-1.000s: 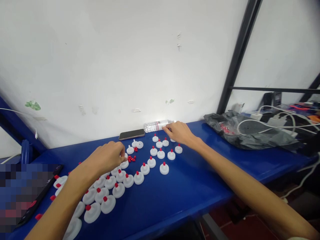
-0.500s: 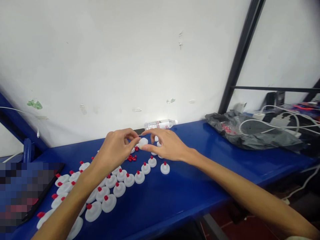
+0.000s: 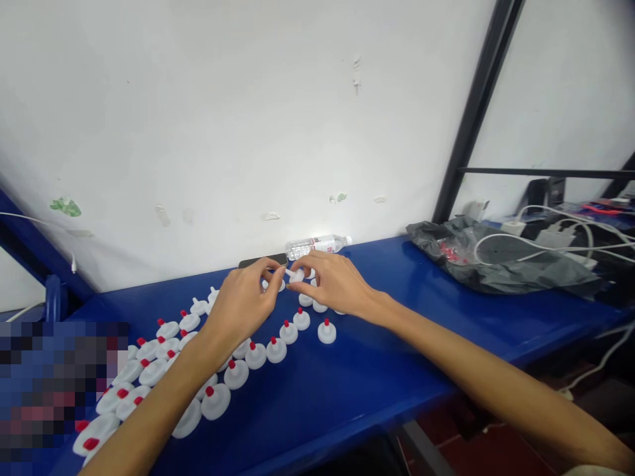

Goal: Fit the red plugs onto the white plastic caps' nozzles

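Above the far part of the table, my right hand (image 3: 335, 281) pinches a white nozzle lid (image 3: 296, 276) by its round base, with the spout tilted toward the left. My left hand (image 3: 248, 294) is closed at thumb and forefinger right by the spout's tip; whatever sits between those fingertips is too small to make out. Below and left of my hands stand many similar white lids with red caps on their spouts, such as a capped lid (image 3: 215, 402). A bare white lid (image 3: 199, 306) without red lies behind my left wrist, and others are partly hidden by my right hand.
A clear plastic bottle (image 3: 317, 246) lies against the wall beside a dark flat object (image 3: 248, 262). To the right, a grey plastic bag (image 3: 496, 264) lies under white cables. The blue table (image 3: 377, 370) ends at a front edge; a black post (image 3: 476, 112) rises at the right.
The lid between my hands has turned, its spout now showing toward my left fingertips. My left hand has shifted slightly right and now hides the loose red caps.
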`<state>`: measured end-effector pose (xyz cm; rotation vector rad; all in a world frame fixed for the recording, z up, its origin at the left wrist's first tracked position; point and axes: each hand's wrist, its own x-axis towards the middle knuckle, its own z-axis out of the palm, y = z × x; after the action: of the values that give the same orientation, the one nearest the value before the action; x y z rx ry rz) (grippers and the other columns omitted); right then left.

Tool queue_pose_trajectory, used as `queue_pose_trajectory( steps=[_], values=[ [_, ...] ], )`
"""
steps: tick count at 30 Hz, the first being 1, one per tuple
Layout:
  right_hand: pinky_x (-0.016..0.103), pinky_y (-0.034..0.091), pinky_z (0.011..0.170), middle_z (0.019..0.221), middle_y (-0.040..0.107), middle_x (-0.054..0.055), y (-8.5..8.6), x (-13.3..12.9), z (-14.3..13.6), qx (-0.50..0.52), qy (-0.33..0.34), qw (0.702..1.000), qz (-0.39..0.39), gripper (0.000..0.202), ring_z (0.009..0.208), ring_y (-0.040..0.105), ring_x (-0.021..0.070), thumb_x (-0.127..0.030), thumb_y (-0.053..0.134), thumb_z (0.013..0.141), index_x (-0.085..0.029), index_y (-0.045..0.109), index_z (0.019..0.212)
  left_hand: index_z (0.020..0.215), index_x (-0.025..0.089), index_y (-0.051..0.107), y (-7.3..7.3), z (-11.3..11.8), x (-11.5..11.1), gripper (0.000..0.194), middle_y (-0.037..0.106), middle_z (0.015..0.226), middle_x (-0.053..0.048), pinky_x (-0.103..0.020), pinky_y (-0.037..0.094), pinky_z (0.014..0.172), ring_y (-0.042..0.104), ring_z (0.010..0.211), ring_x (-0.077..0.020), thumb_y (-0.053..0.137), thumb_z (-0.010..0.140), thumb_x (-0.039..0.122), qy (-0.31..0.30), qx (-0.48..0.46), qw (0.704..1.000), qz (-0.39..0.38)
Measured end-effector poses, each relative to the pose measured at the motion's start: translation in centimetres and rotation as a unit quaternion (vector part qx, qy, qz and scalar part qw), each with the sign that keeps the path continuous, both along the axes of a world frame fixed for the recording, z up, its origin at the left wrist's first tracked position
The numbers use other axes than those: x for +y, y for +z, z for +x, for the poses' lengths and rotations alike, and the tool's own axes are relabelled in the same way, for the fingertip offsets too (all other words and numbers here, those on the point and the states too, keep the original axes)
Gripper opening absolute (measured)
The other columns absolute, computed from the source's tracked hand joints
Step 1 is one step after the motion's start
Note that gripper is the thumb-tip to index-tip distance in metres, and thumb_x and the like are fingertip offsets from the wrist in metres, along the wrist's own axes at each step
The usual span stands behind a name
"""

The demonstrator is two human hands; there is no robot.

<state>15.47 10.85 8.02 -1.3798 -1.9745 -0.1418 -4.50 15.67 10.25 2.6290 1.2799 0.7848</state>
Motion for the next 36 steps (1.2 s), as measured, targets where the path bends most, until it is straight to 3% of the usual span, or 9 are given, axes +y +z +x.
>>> queue_pose_trajectory(
  steps=[3,6,10,16,22,26,31,36],
  values=[
    [0.027,0.036,0.062,0.098,0.073,0.002,0.0,0.1,0.4,-0.010,-0.032,0.999,0.016,0.027,0.068,0.059,0.0123,-0.042,0.070,0.097,-0.020,0.072,0.111,0.111,0.023,0.068,-0.2,-0.4,0.7,0.026,0.077,0.092,-0.005,-0.039,0.047,0.070,0.071,0.080,-0.0269,0.047,0.101,0.035,-0.001,0.113,0.994,0.006],
    [0.027,0.037,0.063,0.099,0.073,0.002,0.0,0.2,0.7,-0.019,-0.043,0.999,0.028,0.027,0.068,0.059,0.0121,-0.042,0.069,0.098,-0.019,0.072,0.111,0.095,0.022,0.071,-0.3,-0.9,1.2,0.013,0.075,0.092,-0.004,-0.038,0.051,0.073,0.069,0.081,-0.0226,0.058,0.097,0.026,-0.022,0.219,0.975,-0.022],
    [0.027,0.037,0.063,0.101,0.073,0.003,-0.1,0.2,0.8,-0.035,-0.047,0.998,0.028,0.028,0.071,0.060,0.0133,-0.042,0.067,0.099,-0.019,0.072,0.112,0.100,0.017,0.069,-0.5,-1.3,1.4,0.017,0.072,0.098,-0.003,-0.037,0.058,0.081,0.069,0.087,-0.0170,0.066,0.097,0.033,-0.022,0.310,0.949,-0.051],
    [0.027,0.036,0.062,0.101,0.072,0.004,-0.1,-0.1,0.4,-0.035,-0.035,0.998,0.027,0.028,0.066,0.056,0.0114,-0.043,0.065,0.100,-0.018,0.072,0.113,0.112,0.016,0.068,-1.7,-1.0,1.7,0.025,0.071,0.109,-0.005,-0.039,0.060,0.083,0.070,0.094,-0.0184,0.065,0.098,0.037,-0.011,0.358,0.932,-0.053],
    [0.028,0.036,0.063,0.104,0.070,0.005,-0.2,-0.2,0.3,-0.058,-0.035,0.997,0.019,0.031,0.068,0.058,0.0130,-0.046,0.064,0.100,-0.019,0.074,0.112,0.106,0.016,0.068,-1.2,-0.7,1.2,0.023,0.071,0.100,-0.004,-0.037,0.059,0.080,0.069,0.086,-0.0167,0.063,0.099,0.037,-0.004,0.298,0.955,-0.015],
    [0.029,0.040,0.064,0.112,0.070,0.008,-0.1,-0.3,0.3,-0.082,-0.013,0.996,-0.013,0.033,0.070,0.061,0.0141,-0.047,0.061,0.101,-0.019,0.074,0.111,0.105,0.017,0.068,-0.2,-0.6,0.8,0.020,0.073,0.084,-0.005,-0.038,0.054,0.069,0.070,0.074,-0.0221,0.051,0.101,0.026,0.017,0.195,0.980,0.032],
    [0.031,0.044,0.068,0.105,0.076,0.006,0.2,-0.5,0.2,-0.071,0.006,0.997,-0.023,0.030,0.078,0.067,0.0181,-0.044,0.061,0.101,-0.020,0.070,0.116,0.126,0.023,0.066,-0.1,-0.3,0.7,0.034,0.079,0.104,-0.005,-0.034,0.054,0.078,0.074,0.082,-0.0211,0.044,0.104,0.036,-0.033,0.056,0.996,0.065],
    [0.030,0.044,0.068,0.106,0.077,0.006,0.4,-0.6,0.2,-0.068,0.011,0.998,-0.007,0.030,0.075,0.067,0.0165,-0.042,0.062,0.102,-0.019,0.070,0.119,0.117,0.026,0.072,-0.5,-0.2,0.4,0.028,0.079,0.107,-0.002,-0.032,0.053,0.074,0.073,0.082,-0.0197,0.049,0.103,0.034,-0.070,0.009,0.994,0.078]
  ],
)
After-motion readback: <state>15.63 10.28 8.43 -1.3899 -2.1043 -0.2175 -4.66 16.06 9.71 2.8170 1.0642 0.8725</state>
